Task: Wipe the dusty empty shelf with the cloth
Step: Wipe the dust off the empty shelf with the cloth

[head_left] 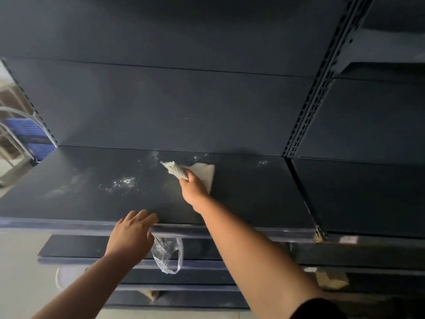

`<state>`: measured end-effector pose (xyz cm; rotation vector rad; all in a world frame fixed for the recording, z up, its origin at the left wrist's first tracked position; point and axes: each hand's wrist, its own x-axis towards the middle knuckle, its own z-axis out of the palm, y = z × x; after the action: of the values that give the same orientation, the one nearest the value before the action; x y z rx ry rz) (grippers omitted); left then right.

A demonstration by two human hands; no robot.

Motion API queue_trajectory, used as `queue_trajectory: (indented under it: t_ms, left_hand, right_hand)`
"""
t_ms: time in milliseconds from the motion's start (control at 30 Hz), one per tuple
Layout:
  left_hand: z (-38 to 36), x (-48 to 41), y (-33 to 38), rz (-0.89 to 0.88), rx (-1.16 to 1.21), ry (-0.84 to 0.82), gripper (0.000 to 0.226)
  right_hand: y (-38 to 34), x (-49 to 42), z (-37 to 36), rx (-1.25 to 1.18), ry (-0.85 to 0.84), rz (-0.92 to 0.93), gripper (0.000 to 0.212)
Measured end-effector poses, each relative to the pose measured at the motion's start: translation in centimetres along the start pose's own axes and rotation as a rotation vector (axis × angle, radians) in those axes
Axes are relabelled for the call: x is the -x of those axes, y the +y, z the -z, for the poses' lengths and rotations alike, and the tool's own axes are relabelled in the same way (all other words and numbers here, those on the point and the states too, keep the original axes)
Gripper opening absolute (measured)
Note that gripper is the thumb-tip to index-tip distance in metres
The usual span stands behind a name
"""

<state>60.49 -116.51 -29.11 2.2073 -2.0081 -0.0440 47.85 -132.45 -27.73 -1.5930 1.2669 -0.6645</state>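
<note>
A dark metal shelf (pixel 241 199) spreads across the middle of the head view, with white dust specks (pixel 122 183) left of centre and more along its back edge. My right hand (pixel 193 187) presses a crumpled whitish cloth (pixel 202 172) onto the shelf near the back, fingers closed over it. My left hand (pixel 132 233) rests at the shelf's front rim and pinches a clear plastic bag (pixel 169 254), which hangs below the edge.
The dark back panel (pixel 184 100) rises behind the shelf. A slotted upright (pixel 319 88) separates it from the neighbouring shelf bay (pixel 368 192) on the right. Lower shelves (pixel 76 249) sit beneath. A blue crate on a metal frame (pixel 30 134) stands at far left.
</note>
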Motion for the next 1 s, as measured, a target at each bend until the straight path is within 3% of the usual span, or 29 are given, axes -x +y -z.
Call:
queue_trajectory:
  t_ms: [100,267,400,500,567,633,800,933,1000]
  left_hand:
    - [0.1,0.2,0.0,-0.002,0.007,0.005,0.033]
    - [0.3,0.1,0.1,0.020,0.005,0.001,0.031]
    - [0.6,-0.7,-0.2,-0.001,0.012,-0.004,0.031]
    - [0.4,-1.1,-0.5,0.001,0.034,0.000,0.033]
    - [0.1,-1.1,-0.7,0.000,0.039,0.016,0.031]
    - [-0.2,-1.0,-0.8,-0.007,0.045,0.044,0.030]
    - [-1.5,-0.7,-1.3,0.000,0.086,0.101,0.037]
    - [-2.3,-0.7,-1.7,0.002,0.103,0.139,0.042]
    - [-2.4,-0.8,-1.7,-0.001,0.106,0.168,0.041]
  right_hand:
    - [-1.4,0.1,0.0,-0.496,0.004,-0.114,0.031]
    - [0.6,-0.9,9.3,-0.844,0.240,-0.210,0.016]
    - [2.3,-2.7,20.5,-0.693,0.544,-0.110,0.025]
    - [3.6,-3.0,26.4,-0.325,0.808,-0.009,0.033]
    - [5.5,-2.9,27.9,-0.038,0.875,-0.012,0.032]
    - [7.9,-3.2,27.2,0.194,0.823,-0.053,0.029]
    - [9.6,-7.1,18.2,0.534,0.488,-0.192,0.038]
    - [3.5,-9.6,5.1,0.480,0.228,-0.023,0.038]
    - [-0.1,-9.2,-0.7,0.324,0.046,0.051,0.036]
